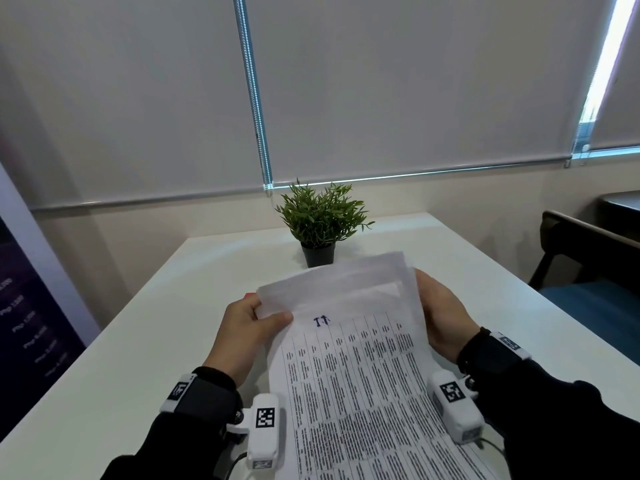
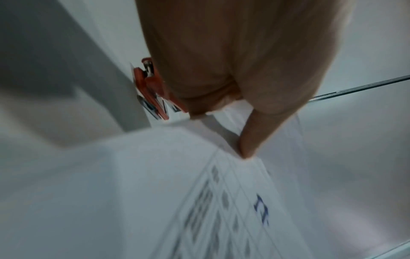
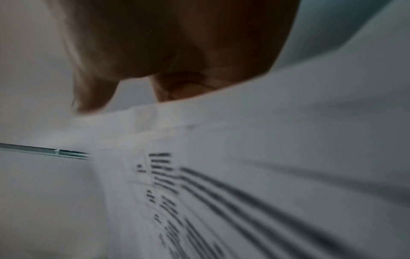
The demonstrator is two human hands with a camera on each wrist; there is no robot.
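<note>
A stack of printed sheets [image 1: 356, 368] with dense table text and a blue pen mark near the top is held tilted above the white table [image 1: 138, 341]. My left hand [image 1: 266, 315] pinches its upper left corner, thumb on top and fingers underneath. My right hand [image 1: 424, 296] grips the right edge, with its fingers hidden behind the sheets. In the left wrist view the thumb presses the sheets [image 2: 221, 210] under my left hand [image 2: 224, 129]. The right wrist view shows my right hand [image 3: 137, 82] at the blurred sheets' [image 3: 244, 157] edge.
A red stapler [image 2: 153, 91] lies on the table just beyond my left hand, barely visible as a red speck [image 1: 247, 295] in the head view. A small potted plant [image 1: 320, 230] stands at the table's far middle. A dark chair [image 1: 588, 271] is at the right, a purple banner [image 1: 27, 323] at the left.
</note>
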